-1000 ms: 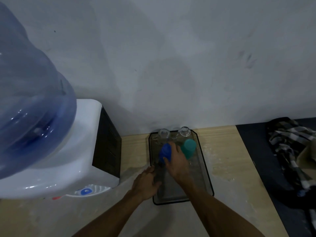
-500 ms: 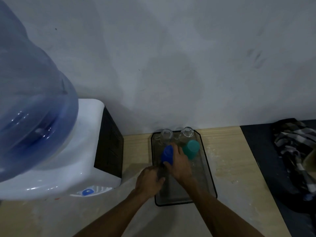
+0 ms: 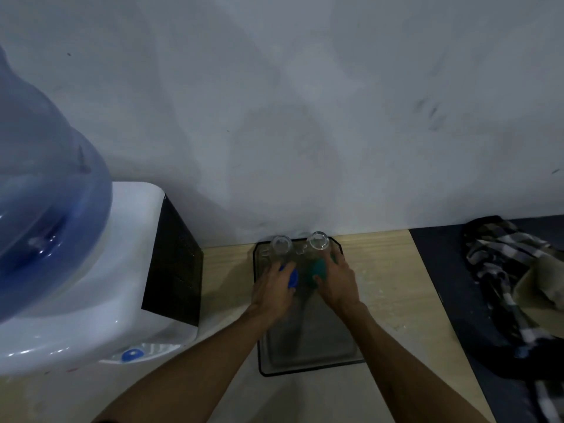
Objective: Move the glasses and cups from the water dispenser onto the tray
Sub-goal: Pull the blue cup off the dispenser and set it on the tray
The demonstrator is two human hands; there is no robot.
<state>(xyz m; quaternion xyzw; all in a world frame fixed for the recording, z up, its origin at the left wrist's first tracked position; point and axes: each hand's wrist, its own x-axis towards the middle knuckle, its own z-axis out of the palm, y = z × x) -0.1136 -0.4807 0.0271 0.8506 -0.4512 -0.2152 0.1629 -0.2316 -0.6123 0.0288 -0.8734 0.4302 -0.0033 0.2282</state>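
1 dispenser, 1 tray, 4 drinking vessels, 2 hands.

The water dispenser with its 1 blue bottle stands at the left; right of it, 1 dark tray lies on the wooden counter, with 1 checked cloth further right. On the tray's far end stand 2 clear glasses, then 1 blue cup and 1 teal cup. The left hand curls around the blue cup; the right hand curls around the teal cup.
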